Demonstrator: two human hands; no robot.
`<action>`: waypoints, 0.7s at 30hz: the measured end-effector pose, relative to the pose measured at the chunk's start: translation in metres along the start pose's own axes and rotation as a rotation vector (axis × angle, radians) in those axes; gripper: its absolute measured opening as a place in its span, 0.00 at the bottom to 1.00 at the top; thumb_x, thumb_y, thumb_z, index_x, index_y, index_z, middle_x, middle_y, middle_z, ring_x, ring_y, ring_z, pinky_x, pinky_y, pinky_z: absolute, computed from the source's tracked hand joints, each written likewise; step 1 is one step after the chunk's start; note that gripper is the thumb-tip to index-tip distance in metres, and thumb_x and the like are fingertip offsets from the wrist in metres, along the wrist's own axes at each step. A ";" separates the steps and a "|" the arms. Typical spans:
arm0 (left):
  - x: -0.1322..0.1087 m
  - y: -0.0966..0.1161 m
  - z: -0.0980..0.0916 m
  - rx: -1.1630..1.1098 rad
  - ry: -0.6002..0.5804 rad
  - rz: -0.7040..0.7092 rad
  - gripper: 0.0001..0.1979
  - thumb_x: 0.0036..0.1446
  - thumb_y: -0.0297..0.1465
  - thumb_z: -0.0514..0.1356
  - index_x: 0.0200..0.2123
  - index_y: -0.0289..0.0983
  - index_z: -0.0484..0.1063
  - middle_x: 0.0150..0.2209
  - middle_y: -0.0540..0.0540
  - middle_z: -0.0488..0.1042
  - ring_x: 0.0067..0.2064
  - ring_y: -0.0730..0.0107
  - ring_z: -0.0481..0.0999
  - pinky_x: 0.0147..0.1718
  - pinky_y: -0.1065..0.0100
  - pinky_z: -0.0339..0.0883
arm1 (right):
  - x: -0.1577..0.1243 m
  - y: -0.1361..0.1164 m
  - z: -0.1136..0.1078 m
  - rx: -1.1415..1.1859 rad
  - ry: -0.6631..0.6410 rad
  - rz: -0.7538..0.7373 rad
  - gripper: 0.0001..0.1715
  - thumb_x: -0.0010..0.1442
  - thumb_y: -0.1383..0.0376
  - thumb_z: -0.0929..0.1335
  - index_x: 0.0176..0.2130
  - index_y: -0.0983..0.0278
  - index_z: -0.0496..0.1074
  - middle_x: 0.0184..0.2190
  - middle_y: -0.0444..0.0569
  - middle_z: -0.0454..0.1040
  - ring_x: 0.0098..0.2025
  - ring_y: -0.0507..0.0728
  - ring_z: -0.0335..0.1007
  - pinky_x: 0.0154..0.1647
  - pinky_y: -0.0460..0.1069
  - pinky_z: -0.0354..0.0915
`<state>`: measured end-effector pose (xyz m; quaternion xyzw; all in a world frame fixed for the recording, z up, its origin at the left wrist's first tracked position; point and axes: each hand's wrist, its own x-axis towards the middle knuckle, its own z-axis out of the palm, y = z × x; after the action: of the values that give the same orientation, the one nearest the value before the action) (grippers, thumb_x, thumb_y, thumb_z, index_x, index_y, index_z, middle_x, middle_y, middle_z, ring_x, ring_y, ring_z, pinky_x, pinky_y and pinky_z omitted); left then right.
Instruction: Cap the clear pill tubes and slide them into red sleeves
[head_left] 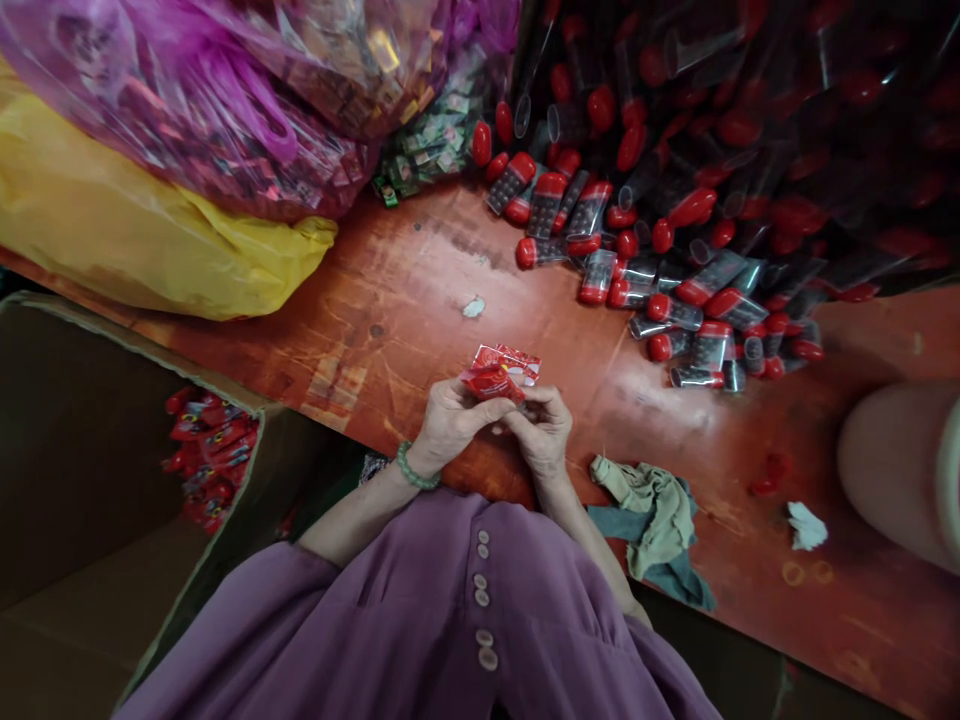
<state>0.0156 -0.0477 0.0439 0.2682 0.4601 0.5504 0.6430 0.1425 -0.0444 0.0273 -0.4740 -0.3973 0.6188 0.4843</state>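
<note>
In front of my body, just over the near edge of the table, both hands meet. My left hand [454,420], with a green bead bracelet at its wrist, is closed on a small red printed packet [493,382]. Thumb and fingers of my right hand [544,428] pinch the packet's right side. A flat red-and-white printed piece [523,364] sticks out behind it; whether it is separate, I cannot tell. The fingertips partly hide the lower edge.
Clear tubes with red caps [592,210] are heaped at the back right. Filled plastic bags [300,170] and a yellow bag [150,230] lie at the left. A cardboard box [259,440] holds red packets. Cloths [664,520] and a pale bucket [892,460] are on the right.
</note>
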 end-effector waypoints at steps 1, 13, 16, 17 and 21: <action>0.001 0.002 0.000 0.019 -0.012 0.008 0.15 0.45 0.39 0.72 0.35 0.36 0.83 0.35 0.43 0.83 0.35 0.64 0.81 0.35 0.66 0.76 | 0.001 -0.001 -0.002 -0.004 -0.005 0.002 0.23 0.44 0.56 0.80 0.31 0.60 0.67 0.24 0.38 0.76 0.17 0.50 0.71 0.18 0.45 0.71; 0.003 0.016 -0.006 0.223 -0.393 0.090 0.18 0.57 0.44 0.63 0.42 0.38 0.82 0.43 0.39 0.82 0.32 0.65 0.79 0.37 0.62 0.75 | 0.008 0.004 -0.022 0.109 -0.181 0.099 0.24 0.41 0.52 0.81 0.26 0.61 0.70 0.19 0.40 0.75 0.13 0.51 0.68 0.14 0.46 0.66; 0.004 0.019 -0.007 0.250 -0.491 0.114 0.16 0.58 0.42 0.63 0.43 0.39 0.82 0.50 0.37 0.80 0.44 0.59 0.80 0.49 0.58 0.73 | 0.010 0.004 -0.024 0.105 -0.223 0.202 0.29 0.37 0.46 0.81 0.28 0.62 0.73 0.16 0.39 0.73 0.11 0.51 0.65 0.13 0.45 0.65; 0.004 0.020 -0.008 0.254 -0.505 0.119 0.15 0.58 0.41 0.63 0.44 0.39 0.81 0.51 0.37 0.79 0.48 0.57 0.80 0.53 0.57 0.71 | 0.011 0.004 -0.024 0.103 -0.225 0.219 0.30 0.35 0.45 0.81 0.29 0.62 0.73 0.15 0.39 0.73 0.11 0.51 0.65 0.13 0.45 0.64; 0.003 0.019 -0.006 0.252 -0.522 0.127 0.15 0.59 0.40 0.63 0.45 0.40 0.81 0.52 0.37 0.79 0.52 0.56 0.78 0.60 0.55 0.64 | 0.012 0.002 -0.024 0.131 -0.229 0.224 0.31 0.33 0.46 0.82 0.29 0.61 0.72 0.14 0.37 0.71 0.09 0.50 0.62 0.10 0.43 0.60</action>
<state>0.0014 -0.0410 0.0567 0.5065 0.3262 0.4407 0.6655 0.1643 -0.0327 0.0177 -0.4089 -0.3536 0.7434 0.3938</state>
